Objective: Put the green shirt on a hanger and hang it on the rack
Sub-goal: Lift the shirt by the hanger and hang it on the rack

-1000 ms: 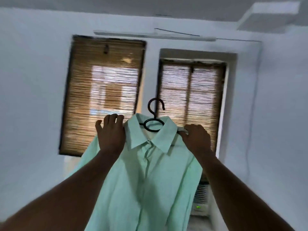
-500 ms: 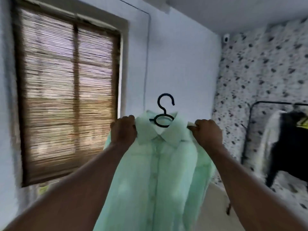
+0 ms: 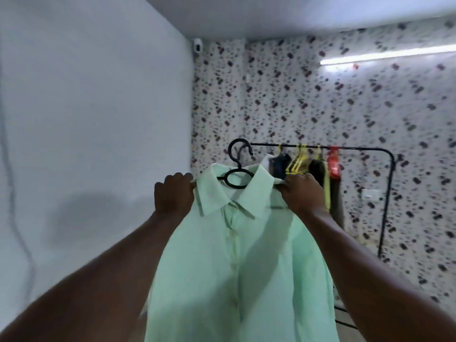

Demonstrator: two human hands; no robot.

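Note:
The pale green shirt (image 3: 237, 262) hangs in front of me on a black hanger (image 3: 237, 169), whose hook sticks up above the collar. My left hand (image 3: 174, 197) grips the shirt's left shoulder and my right hand (image 3: 302, 193) grips its right shoulder, both at chest height in mid-air. Behind the shirt stands a black clothes rack (image 3: 357, 150) against the spotted wall; the hook is level with the rail's left end but nearer to me and apart from it.
On the rack hang dark garments (image 3: 318, 171), yellow hangers (image 3: 297, 162) and a red hanger (image 3: 333, 164). A plain white wall (image 3: 93, 119) fills the left. A small camera (image 3: 197, 46) sits in the corner and a tube light (image 3: 387, 56) glows at upper right.
My view has swung right from the blinds-covered windows to the spotted wall and the rack. Both hands keep the same hold on the shirt's shoulders, and the rack is now closer.

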